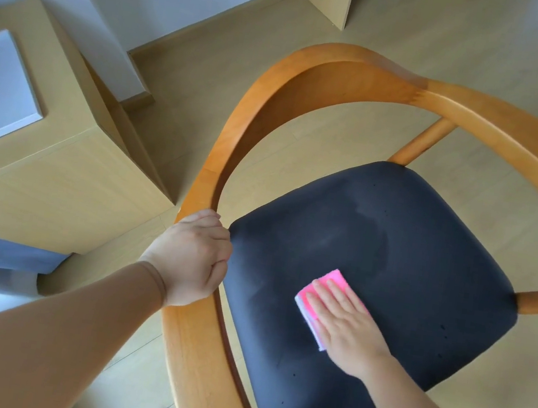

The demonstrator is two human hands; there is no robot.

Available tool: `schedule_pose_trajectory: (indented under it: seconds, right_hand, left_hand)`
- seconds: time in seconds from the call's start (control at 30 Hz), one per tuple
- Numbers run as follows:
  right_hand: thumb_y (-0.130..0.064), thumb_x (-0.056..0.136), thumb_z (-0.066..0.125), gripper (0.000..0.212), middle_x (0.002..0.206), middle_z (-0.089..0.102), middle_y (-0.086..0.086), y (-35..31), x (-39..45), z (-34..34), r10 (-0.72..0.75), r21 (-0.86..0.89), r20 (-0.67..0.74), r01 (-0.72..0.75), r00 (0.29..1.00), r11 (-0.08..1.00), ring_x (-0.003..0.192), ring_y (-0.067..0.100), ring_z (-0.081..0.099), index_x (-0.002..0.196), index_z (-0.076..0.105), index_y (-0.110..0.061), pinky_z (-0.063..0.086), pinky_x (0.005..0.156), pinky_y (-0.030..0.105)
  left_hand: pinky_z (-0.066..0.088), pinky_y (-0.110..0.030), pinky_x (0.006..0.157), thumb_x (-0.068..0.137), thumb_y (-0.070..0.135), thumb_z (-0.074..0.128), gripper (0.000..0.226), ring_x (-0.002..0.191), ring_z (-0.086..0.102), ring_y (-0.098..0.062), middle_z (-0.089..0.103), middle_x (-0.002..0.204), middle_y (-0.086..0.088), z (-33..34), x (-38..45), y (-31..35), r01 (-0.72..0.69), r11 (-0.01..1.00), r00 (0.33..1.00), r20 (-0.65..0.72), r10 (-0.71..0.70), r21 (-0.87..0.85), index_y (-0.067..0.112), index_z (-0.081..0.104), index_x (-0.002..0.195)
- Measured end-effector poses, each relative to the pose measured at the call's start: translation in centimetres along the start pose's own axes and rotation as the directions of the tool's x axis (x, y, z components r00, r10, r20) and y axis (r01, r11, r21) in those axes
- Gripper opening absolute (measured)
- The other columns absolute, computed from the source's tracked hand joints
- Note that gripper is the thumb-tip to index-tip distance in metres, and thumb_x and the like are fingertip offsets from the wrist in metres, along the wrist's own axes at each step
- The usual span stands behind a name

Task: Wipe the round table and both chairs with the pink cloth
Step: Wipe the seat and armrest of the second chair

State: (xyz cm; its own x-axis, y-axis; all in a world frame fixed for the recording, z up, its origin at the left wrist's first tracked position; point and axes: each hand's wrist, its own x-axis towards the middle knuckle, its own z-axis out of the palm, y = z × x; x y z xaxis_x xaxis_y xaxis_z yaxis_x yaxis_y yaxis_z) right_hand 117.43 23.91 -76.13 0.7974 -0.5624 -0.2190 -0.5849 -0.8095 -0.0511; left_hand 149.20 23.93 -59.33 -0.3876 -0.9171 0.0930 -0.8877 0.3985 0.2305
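Soft, even daylight fills the scene, bright without harshness. The black seat (pixel 370 287) shows a pale, diffuse sheen across its middle and far part, and faint smeared streaks stand out in that sheen. Shadows are weak: a thin dark edge under the right hand (pixel 346 329) and a soft one beneath the cabinet (pixel 67 175) on the floor (pixel 390 20). Wide-angle distortion bends the chair frame (pixel 237 123) and tilts the walls outward toward the picture's edges. The left sleeve (pixel 36 326), nearest the lens, is smooth and slightly soft; the lower left corner is washed out and blurred.
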Motion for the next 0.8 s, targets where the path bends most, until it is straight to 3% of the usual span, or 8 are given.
schedule_pose_trajectory:
  seconds: [0.13, 0.2, 0.23, 0.33, 0.47, 0.57, 0.7, 0.8]
  right_hand:
    - [-0.025, 0.087, 0.034, 0.068, 0.154, 0.029, 0.016, 3.9, -0.6, -0.1, 0.205, -0.014, 0.038, -0.204, 0.978, 0.979, 0.145, 0.036, 0.017, 0.15, 0.021, -0.004, 0.015, 0.117, 0.049]
    - [-0.023, 0.083, 0.053, 0.072, 0.15, 0.034, 0.016, 5.6, -0.7, -0.3, 0.424, 0.037, 0.022, -0.425, 0.905, 0.904, 0.142, 0.034, 0.021, 0.147, 0.025, -0.005, 0.012, 0.118, 0.044]
    - [-0.024, 0.086, 0.051, 0.069, 0.15, 0.034, 0.016, 6.0, -0.8, -0.4, 0.515, 0.066, 0.014, -0.515, 0.857, 0.855, 0.142, 0.033, 0.022, 0.147, 0.026, -0.006, 0.011, 0.118, 0.043]
    - [-0.033, 0.095, 0.014, 0.061, 0.155, 0.027, 0.012, 5.8, -0.7, -0.2, 0.641, 0.105, 0.026, -0.639, 0.767, 0.762, 0.144, 0.031, 0.019, 0.15, 0.025, -0.009, 0.01, 0.119, 0.043]
    - [-0.038, 0.088, -0.005, 0.07, 0.161, 0.008, 0.009, 4.3, -0.3, 0.7, 0.697, 0.11, 0.065, -0.699, 0.714, 0.706, 0.148, 0.026, 0.002, 0.152, 0.006, -0.012, -0.003, 0.12, 0.04]
    - [-0.039, 0.088, -0.011, 0.067, 0.161, 0.003, 0.008, 2.1, -0.4, 0.8, 0.716, 0.119, 0.104, -0.723, 0.691, 0.68, 0.148, 0.025, -0.002, 0.15, -0.004, -0.015, -0.002, 0.119, 0.042]
    - [-0.04, 0.096, -0.012, 0.074, 0.155, 0.028, 0.015, -2.5, -0.8, 0.2, 0.647, 0.156, 0.04, -0.644, 0.762, 0.749, 0.144, 0.034, 0.021, 0.149, 0.026, -0.006, 0.013, 0.116, 0.048]
    - [-0.034, 0.101, 0.012, 0.057, 0.153, 0.033, 0.012, -6.0, -1.4, 0.7, 0.569, 0.186, 0.01, -0.561, 0.822, 0.807, 0.143, 0.034, 0.025, 0.148, 0.032, -0.009, 0.02, 0.115, 0.049]
  left_hand:
    - [0.047, -0.039, 0.093, 0.084, 0.018, 0.033, 0.035, 0.067, 0.05, -0.023, 0.056, 0.063, 0.0, 0.0, 0.1, 0.0, -0.006, 1.0, 1.0, 0.018, 0.006, 0.011, 0.016, 0.059, 0.059]
    - [0.047, -0.038, 0.091, 0.084, 0.018, 0.034, 0.035, 0.066, 0.05, -0.023, 0.055, 0.063, 0.0, -0.1, 0.1, 0.0, -0.012, 1.0, 1.0, 0.023, 0.012, 0.009, 0.015, 0.058, 0.059]
    - [0.047, -0.038, 0.09, 0.084, 0.017, 0.034, 0.034, 0.066, 0.049, -0.023, 0.055, 0.063, 0.0, -0.1, 0.2, 0.0, -0.016, 1.0, 1.0, 0.026, 0.016, 0.007, 0.015, 0.058, 0.059]
    - [0.047, -0.038, 0.088, 0.084, 0.018, 0.034, 0.034, 0.066, 0.048, -0.023, 0.055, 0.063, 0.0, -0.2, 0.3, -0.1, -0.025, 1.0, 0.999, 0.043, 0.025, 0.004, 0.015, 0.058, 0.06]
    - [0.045, -0.036, 0.089, 0.085, 0.019, 0.033, 0.036, 0.067, 0.049, -0.022, 0.057, 0.064, 0.001, -0.1, 0.2, -0.1, -0.03, 0.999, 0.998, 0.064, 0.029, 0.015, 0.015, 0.06, 0.061]
    - [0.044, -0.033, 0.087, 0.085, 0.019, 0.033, 0.036, 0.067, 0.046, -0.022, 0.055, 0.062, 0.001, -0.1, 0.3, -0.2, -0.041, 0.999, 0.997, 0.072, 0.039, 0.02, 0.015, 0.06, 0.061]
    - [0.042, -0.031, 0.087, 0.086, 0.021, 0.031, 0.038, 0.067, 0.045, -0.022, 0.053, 0.061, 0.002, 0.0, 0.3, -0.4, -0.058, 0.997, 0.995, 0.08, 0.054, 0.047, 0.016, 0.06, 0.061]
    - [0.04, -0.031, 0.088, 0.085, 0.023, 0.029, 0.038, 0.066, 0.043, -0.02, 0.051, 0.06, 0.004, 0.1, 0.3, -0.4, -0.074, 0.995, 0.994, 0.085, 0.068, 0.062, 0.018, 0.058, 0.061]
